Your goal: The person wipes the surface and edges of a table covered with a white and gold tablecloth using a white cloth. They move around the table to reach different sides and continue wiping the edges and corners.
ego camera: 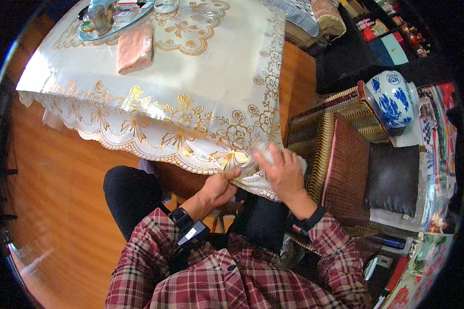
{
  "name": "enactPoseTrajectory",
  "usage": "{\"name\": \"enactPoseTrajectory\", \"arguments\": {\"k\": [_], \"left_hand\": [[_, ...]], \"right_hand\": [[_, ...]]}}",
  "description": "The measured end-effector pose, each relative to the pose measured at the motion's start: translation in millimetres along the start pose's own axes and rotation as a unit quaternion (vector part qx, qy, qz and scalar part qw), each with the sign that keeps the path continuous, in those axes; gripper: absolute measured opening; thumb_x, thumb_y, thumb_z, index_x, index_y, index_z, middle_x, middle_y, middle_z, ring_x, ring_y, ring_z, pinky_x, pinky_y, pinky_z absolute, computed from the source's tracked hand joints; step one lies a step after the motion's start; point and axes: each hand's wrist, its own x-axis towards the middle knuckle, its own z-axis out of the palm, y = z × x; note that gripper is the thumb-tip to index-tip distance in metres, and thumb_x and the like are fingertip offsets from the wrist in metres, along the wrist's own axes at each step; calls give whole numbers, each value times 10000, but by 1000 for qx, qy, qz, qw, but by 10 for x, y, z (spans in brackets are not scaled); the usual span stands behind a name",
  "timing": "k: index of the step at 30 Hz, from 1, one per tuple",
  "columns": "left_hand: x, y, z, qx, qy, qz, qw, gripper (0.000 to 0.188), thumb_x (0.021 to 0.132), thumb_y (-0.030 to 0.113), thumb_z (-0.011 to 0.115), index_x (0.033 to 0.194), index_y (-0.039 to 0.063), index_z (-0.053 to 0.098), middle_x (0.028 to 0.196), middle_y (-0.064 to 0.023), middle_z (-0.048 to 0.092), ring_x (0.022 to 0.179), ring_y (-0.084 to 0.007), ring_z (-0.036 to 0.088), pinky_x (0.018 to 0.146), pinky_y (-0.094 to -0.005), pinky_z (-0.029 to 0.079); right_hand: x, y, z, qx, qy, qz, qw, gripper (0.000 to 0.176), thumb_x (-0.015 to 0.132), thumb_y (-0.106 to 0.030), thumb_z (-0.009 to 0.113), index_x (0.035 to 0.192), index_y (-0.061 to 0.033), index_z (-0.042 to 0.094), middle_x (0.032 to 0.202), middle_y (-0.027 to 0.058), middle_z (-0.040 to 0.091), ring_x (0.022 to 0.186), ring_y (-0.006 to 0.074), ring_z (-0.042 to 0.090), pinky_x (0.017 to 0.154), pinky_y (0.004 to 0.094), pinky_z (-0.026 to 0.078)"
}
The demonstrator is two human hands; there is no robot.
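A white tablecloth (224,81) with gold flower and bow patterns covers the table, its scalloped hem hanging over the front edge. At the near right corner, my left hand (218,189) pinches that hem, thumb on top. My right hand (285,174) presses a pale cloth (263,151) against the hanging corner, just right of the left hand. Motion blurs this cloth, and the fingers hide part of it. Further back on the table lies a folded pink towel (135,49), apart from both hands.
A blue-rimmed tray (118,31) with a cup and small boxes stands at the far left of the table. Close on the right is a woven armchair (344,170) with a dark cushion (392,179). A blue-and-white porcelain jar (392,98) stands behind it. Wooden floor (62,162) shows at left.
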Motion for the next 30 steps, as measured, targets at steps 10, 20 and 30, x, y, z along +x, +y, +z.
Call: {"name": "enactPoseTrajectory", "arguments": {"k": [10, 20, 30], "left_hand": [[50, -41, -70, 2, -72, 78, 994, 455, 991, 168, 478, 1389, -43, 411, 1409, -170, 489, 1303, -281, 467, 1150, -403, 316], [40, -30, 11, 0, -86, 74, 994, 421, 993, 135, 460, 1369, -51, 423, 1400, -175, 494, 1301, -282, 466, 1149, -402, 320], [76, -64, -63, -3, -80, 63, 995, 401, 1000, 149, 450, 1357, -34, 444, 1357, -161, 527, 1256, -265, 501, 1128, -394, 342]], "right_hand": [[-3, -83, -78, 48, 53, -103, 992, 445, 839, -154, 531, 1266, -252, 611, 1151, 105, 531, 942, 281, 556, 764, 401, 489], [48, 103, -14, 64, 73, 81, 992, 453, 806, -120, 564, 1229, -271, 626, 1131, 125, 552, 940, 313, 596, 759, 416, 518], [80, -43, -113, 84, -12, -4, 996, 468, 797, -125, 579, 1253, -229, 610, 1121, 111, 550, 935, 286, 562, 759, 415, 477]]}}
